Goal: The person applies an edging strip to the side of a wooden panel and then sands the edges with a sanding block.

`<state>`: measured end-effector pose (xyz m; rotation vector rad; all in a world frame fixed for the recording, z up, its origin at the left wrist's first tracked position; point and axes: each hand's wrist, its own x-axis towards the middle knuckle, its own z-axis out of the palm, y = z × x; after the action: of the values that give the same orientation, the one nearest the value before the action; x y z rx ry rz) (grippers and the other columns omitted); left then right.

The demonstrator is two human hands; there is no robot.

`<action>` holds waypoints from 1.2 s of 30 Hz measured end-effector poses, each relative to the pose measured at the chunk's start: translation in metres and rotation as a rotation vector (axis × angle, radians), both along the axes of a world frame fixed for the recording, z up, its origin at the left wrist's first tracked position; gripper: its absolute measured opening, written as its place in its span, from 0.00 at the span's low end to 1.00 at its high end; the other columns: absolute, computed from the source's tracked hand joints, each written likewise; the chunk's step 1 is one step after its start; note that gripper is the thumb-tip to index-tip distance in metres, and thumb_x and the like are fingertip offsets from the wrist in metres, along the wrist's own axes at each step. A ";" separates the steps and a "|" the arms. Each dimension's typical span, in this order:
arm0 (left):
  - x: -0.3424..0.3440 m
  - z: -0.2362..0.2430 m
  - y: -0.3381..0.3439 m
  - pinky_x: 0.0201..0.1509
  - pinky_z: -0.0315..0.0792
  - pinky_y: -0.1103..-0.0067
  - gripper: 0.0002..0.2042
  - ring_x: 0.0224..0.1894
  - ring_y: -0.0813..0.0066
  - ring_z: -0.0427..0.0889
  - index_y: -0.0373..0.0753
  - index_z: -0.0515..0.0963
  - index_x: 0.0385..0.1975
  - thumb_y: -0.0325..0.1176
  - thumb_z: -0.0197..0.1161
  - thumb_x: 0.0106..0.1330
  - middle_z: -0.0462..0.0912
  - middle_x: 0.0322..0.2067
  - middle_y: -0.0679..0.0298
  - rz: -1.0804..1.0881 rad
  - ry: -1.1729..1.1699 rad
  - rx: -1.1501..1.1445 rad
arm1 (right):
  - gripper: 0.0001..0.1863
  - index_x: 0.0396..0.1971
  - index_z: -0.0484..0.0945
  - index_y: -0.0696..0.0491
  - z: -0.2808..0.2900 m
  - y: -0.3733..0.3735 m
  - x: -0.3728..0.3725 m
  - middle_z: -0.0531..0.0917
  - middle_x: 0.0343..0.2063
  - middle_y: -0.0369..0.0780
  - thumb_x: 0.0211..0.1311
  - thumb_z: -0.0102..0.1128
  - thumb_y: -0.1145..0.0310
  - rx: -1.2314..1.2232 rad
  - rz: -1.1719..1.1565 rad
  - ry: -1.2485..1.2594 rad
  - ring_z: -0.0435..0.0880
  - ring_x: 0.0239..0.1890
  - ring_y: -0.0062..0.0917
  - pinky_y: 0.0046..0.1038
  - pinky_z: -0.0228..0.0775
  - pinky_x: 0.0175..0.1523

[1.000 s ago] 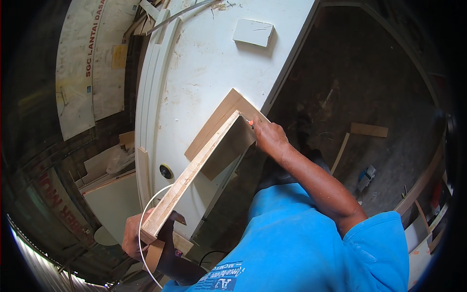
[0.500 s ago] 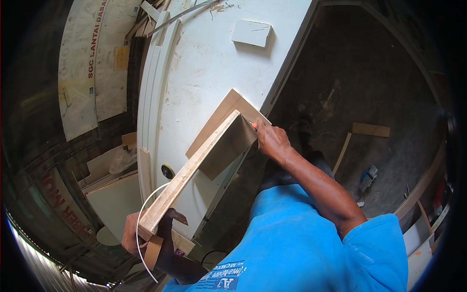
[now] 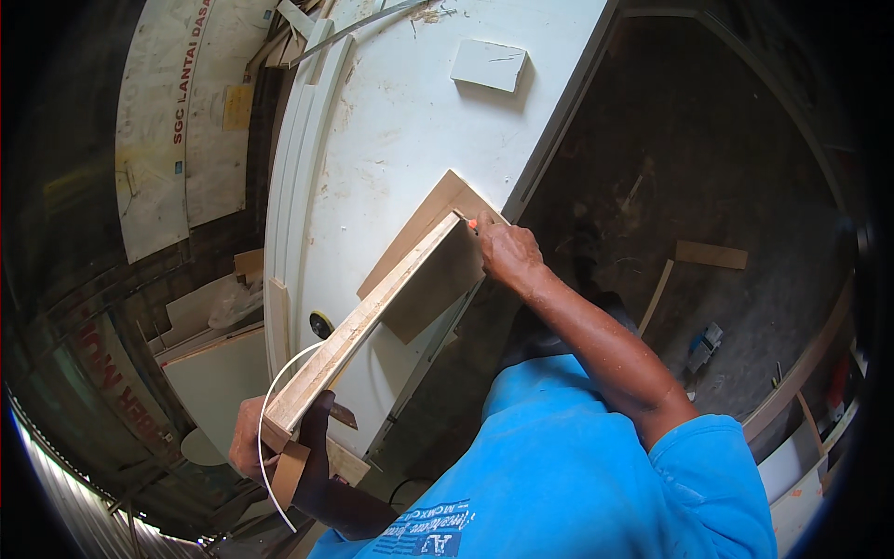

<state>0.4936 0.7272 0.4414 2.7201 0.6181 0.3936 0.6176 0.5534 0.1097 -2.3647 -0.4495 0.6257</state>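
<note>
A long wooden board (image 3: 363,307) with a pale raw edge lies tilted diagonally over a tan panel (image 3: 400,242) on the white workbench (image 3: 372,112). My left hand (image 3: 265,433) grips the board's lower end, fingers wrapped round it. A thin white strip (image 3: 279,382) arcs past that end and hangs down beside the hand. My right hand (image 3: 507,252) is closed on a small orange-tipped tool (image 3: 473,224) at the board's upper corner; the tool is mostly hidden by my fingers.
A white block (image 3: 489,65), long white strips (image 3: 303,140) and a metal bar (image 3: 354,28) are on the bench, with a black-and-yellow disc (image 3: 321,324) at its left. Large sheets (image 3: 158,121) stand at left. On the floor at right are wood offcuts (image 3: 710,254) and a grey-blue tool (image 3: 705,347).
My right hand and the orange-tipped tool have shifted slightly up and left at the board's corner over the last half second. My left hand and the board are nearly unmoved.
</note>
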 end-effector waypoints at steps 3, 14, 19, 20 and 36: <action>-0.016 0.006 0.035 0.47 0.80 0.76 0.25 0.40 0.74 0.86 0.31 0.83 0.43 0.25 0.84 0.43 0.88 0.39 0.58 0.032 0.059 -0.113 | 0.11 0.40 0.70 0.60 0.002 -0.001 0.003 0.86 0.24 0.52 0.58 0.57 0.75 -0.026 0.005 0.026 0.89 0.30 0.46 0.43 0.82 0.36; -0.004 -0.003 0.007 0.45 0.79 0.78 0.21 0.37 0.76 0.86 0.32 0.83 0.40 0.24 0.83 0.45 0.88 0.36 0.60 -0.168 0.017 0.112 | 0.14 0.43 0.72 0.62 0.005 -0.006 -0.001 0.86 0.24 0.50 0.58 0.59 0.75 -0.065 0.042 0.069 0.90 0.29 0.44 0.41 0.83 0.33; -0.005 -0.003 0.010 0.45 0.79 0.79 0.21 0.37 0.76 0.86 0.32 0.83 0.40 0.22 0.82 0.45 0.88 0.37 0.60 -0.119 -0.004 0.001 | 0.15 0.44 0.71 0.62 0.008 -0.011 -0.003 0.86 0.25 0.51 0.57 0.59 0.76 -0.055 0.043 0.082 0.90 0.30 0.44 0.41 0.84 0.34; -0.006 -0.003 0.008 0.45 0.79 0.79 0.21 0.37 0.76 0.86 0.32 0.83 0.40 0.22 0.82 0.45 0.88 0.37 0.60 -0.120 -0.005 0.004 | 0.15 0.45 0.71 0.62 0.010 -0.013 -0.004 0.86 0.25 0.52 0.57 0.59 0.76 -0.048 0.048 0.080 0.90 0.30 0.44 0.41 0.84 0.35; 0.011 0.008 -0.003 0.37 0.75 0.81 0.18 0.31 0.79 0.81 0.34 0.82 0.37 0.39 0.80 0.54 0.84 0.30 0.66 -0.205 -0.224 -0.062 | 0.31 0.48 0.70 0.58 0.068 -0.038 0.017 0.83 0.21 0.46 0.64 0.64 0.43 0.702 -0.389 0.798 0.80 0.15 0.27 0.31 0.73 0.20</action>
<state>0.5045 0.7239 0.4498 2.5988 0.2836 0.6049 0.6346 0.5158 0.1777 -1.3355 0.1431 0.9553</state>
